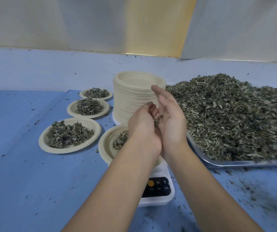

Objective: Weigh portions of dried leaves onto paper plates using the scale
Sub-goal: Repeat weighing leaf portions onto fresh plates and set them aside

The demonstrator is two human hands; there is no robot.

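Observation:
A white scale (157, 190) sits in front of me with a paper plate (105, 144) on it, holding a small heap of dried leaves (120, 141). Both hands hover together over that plate. My left hand (142, 124) has curled fingers against a few leaves. My right hand (169, 118) is held flat and upright, palm toward the left hand, with leaf bits (159, 118) on the palm. A large pile of dried leaves (235, 114) fills a metal tray (235, 163) on the right.
Three filled paper plates (69, 135) (88, 108) (96, 94) lie to the left on the blue cloth. A tall stack of bare plates (134, 97) stands behind the scale. Loose leaf crumbs (251, 190) litter the cloth at right.

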